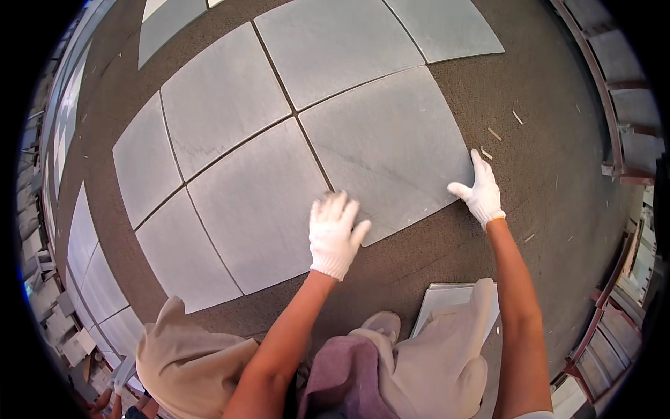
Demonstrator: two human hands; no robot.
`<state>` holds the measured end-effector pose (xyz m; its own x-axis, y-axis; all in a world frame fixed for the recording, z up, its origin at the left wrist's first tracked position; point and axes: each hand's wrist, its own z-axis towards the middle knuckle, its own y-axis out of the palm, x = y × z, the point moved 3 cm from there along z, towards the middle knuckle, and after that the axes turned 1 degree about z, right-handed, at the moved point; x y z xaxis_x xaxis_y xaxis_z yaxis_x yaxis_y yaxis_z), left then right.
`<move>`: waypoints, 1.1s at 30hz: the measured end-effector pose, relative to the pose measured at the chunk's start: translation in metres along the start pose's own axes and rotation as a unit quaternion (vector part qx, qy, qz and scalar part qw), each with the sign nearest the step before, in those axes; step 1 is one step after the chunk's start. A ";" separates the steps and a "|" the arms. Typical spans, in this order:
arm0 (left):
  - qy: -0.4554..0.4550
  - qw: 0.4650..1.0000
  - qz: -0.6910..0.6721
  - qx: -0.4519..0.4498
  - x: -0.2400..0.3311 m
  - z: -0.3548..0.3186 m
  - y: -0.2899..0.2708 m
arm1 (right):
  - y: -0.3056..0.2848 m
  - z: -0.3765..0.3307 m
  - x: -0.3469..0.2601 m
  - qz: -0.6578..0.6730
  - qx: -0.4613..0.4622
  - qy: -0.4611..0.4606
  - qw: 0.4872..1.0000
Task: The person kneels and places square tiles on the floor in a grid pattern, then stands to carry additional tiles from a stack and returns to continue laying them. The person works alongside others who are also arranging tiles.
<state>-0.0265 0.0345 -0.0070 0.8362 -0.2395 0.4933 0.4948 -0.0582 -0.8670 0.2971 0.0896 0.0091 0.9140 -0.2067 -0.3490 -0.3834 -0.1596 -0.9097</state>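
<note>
A single head-worn fisheye view looks steeply down onto the floor point(544, 174), close enough that the person's forearms enter from 6 o'clock and reach the picture's middle. It faces forward toward 12 o'clock, where grey tiles point(391, 140) fill the upper half. Straight tile joints bow outward toward the dark circular rim.

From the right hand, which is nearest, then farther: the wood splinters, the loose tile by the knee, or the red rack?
From the right hand:
1. Wood splinters, just above it.
2. Loose tile, below by the knee.
3. Red rack, far right edge.
</note>
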 end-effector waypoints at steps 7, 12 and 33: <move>-0.092 0.995 0.037 -0.013 0.002 0.018 -0.002 | 0.009 0.010 -0.010 0.005 0.020 0.122 0.992; -0.086 0.996 0.027 -0.020 -0.002 0.014 -0.001 | 0.007 0.010 -0.012 0.017 0.018 0.134 0.991; -0.072 0.997 -0.010 -0.013 -0.005 0.013 -0.003 | 0.018 -0.005 -0.010 0.065 0.047 0.150 0.985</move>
<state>-0.0293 0.0482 -0.0059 0.8527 -0.0964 0.5134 0.5066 -0.0873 -0.8578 0.2808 0.0839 -0.0023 0.7722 -0.4975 -0.3953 -0.4682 -0.0248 -0.8833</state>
